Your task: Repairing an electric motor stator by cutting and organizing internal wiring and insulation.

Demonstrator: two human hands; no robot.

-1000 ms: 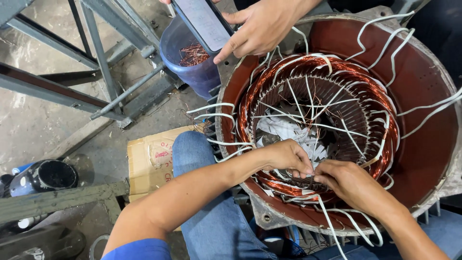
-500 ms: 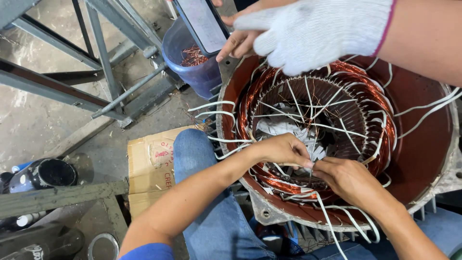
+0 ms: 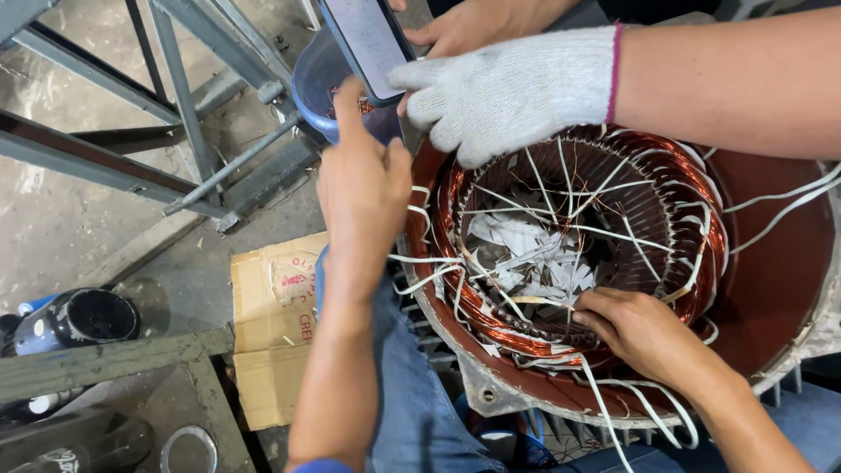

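Concrete floor [image 3: 61, 219], stained grey, lies under a grey steel frame [image 3: 188, 105] at upper left.

Stator [image 3: 771, 289]: a round red-brown housing fills the right half of the view, its open bore facing up. Inside sit copper windings [image 3: 710, 236] in a ring, white paper slips [image 3: 526, 250] in the bore, and white ties [image 3: 561, 197] crossing it; more white leads trail over the near rim.

Tub [image 3: 311, 83]: a blue plastic container just beyond the stator's far-left rim, holding a tangle of copper wire, mostly hidden.

Cup [image 3: 83, 320]: a dark, round, open vessel on the floor near the left edge; its contents cannot be told.

Carton [image 3: 272, 324]: flattened brown cardboard with red print, lying on the floor beside the stator's left rim, partly under a blue-jeaned knee [image 3: 412, 412].

Left hand [image 3: 363, 188]: raised above the stator's left rim, index finger up against the lower edge of a phone [image 3: 368, 44]; it grasps nothing visible.

Right hand [image 3: 639, 328]: fingers curled down on the windings at the near rim, pinching there; what they grip cannot be told.

Gloved hand [image 3: 517, 88]: another person's, in a white knit glove, resting on the stator's far rim. That person's bare hand [image 3: 477, 26] holds the phone.
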